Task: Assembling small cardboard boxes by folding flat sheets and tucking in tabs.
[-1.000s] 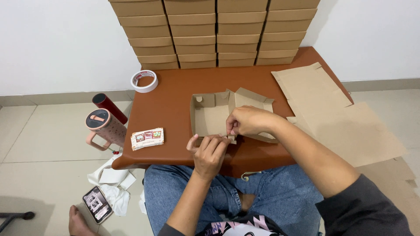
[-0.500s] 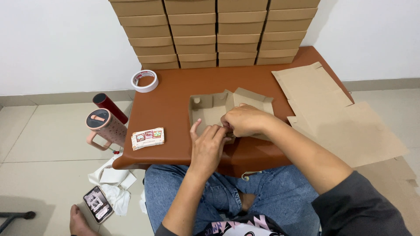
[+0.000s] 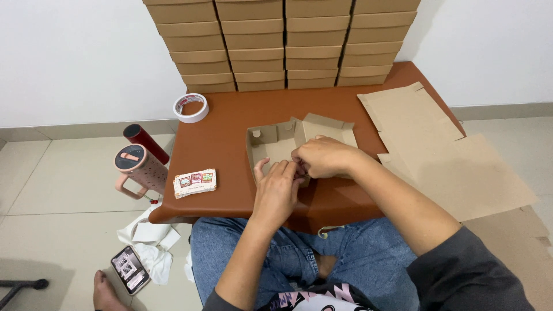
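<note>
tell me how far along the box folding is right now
Done: four stacks of folded boxes stand against the wall at the back of the brown table. In hand: the left hand and right hand press together on the near edge of a half-formed cardboard box, its far walls up. Left: a pile of flat cardboard sheets lies unfolded to the right.

Tape roll, pink tumbler, red bottle, phone (on floor), stacked closed boxes
</note>
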